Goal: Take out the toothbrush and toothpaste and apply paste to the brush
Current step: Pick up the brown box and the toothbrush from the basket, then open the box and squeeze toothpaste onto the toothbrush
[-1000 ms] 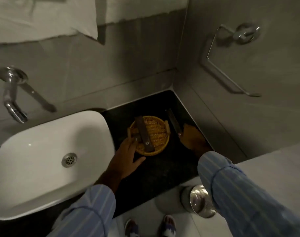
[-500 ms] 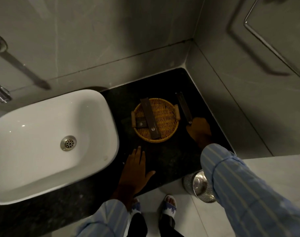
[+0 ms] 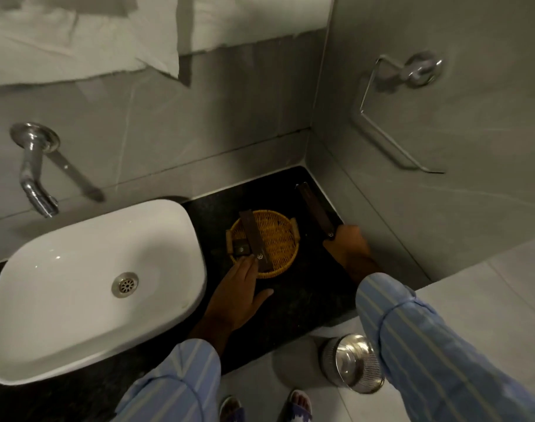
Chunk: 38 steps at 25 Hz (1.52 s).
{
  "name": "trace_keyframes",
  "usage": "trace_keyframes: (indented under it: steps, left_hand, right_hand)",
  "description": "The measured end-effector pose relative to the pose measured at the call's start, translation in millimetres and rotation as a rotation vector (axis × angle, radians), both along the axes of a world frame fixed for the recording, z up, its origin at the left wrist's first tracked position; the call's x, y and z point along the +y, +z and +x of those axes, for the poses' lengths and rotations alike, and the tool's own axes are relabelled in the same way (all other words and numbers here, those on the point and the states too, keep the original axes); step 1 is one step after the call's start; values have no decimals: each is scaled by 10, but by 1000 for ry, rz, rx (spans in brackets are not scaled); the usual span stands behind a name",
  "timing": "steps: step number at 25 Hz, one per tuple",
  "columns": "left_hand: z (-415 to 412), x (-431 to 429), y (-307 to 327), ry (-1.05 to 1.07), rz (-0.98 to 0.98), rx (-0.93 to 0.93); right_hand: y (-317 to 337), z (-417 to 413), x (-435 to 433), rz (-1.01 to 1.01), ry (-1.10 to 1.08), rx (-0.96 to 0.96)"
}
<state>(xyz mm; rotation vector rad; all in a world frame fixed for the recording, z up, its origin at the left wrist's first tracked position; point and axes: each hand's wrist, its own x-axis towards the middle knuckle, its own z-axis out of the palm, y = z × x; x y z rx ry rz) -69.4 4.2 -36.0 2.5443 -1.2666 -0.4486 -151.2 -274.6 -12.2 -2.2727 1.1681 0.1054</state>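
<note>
Since half a second ago, I see left hand [image 3: 240, 295] back at round woven wicker basket [image 3: 264, 243], open, fingertips touching its long dark packet [image 3: 255, 239]; right hand [image 3: 347, 249] grips second dark packet [image 3: 316, 210], right of basket. Contents unreadable; likely toothbrush/paste.

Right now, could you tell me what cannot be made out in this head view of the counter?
- Contents of the long dark box in the right hand: closed packaging hides them.
- Print on the box across the basket: too small to read.
- Small dark packet beside it: partly covered by that box.
- Whether the left hand touches the basket: fingertips overlap its rim.
- Towel: cut off by the top edge.
</note>
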Motion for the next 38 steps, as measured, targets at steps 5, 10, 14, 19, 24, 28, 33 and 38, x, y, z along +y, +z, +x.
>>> trace_keyframes:
  steps: [5,10,14,19,24,28,33,38]
  left_hand:
    - [419,-388,896,102,-232,97]
    - [745,-783,1809,382,-573,588]
    - [904,-888,2493,368,-837,832]
    - [961,-768,3096,264,-883,885]
    - [996,-646,3439,142,-822,788]
    - [1039,-618,3630,103,-747,697]
    - [1068,-642,3773,153,-729,541]
    - [1020,-625,3782,150,-762,656]
  right_hand:
    - [660,-157,58,-84,52,-86]
    - [1301,-240,124,-178,127,-156]
    - [1800,-237,160,-267,239,-218]
    - [2210,-257,202,-380,293,-274]
    - [2525,-271,189,-450,326,-358]
    - [2718,-300,183,-493,376,-447]
    - [2846,-256,185,-527,423,-444]
    - [2834,-124,220,-419,357,-477]
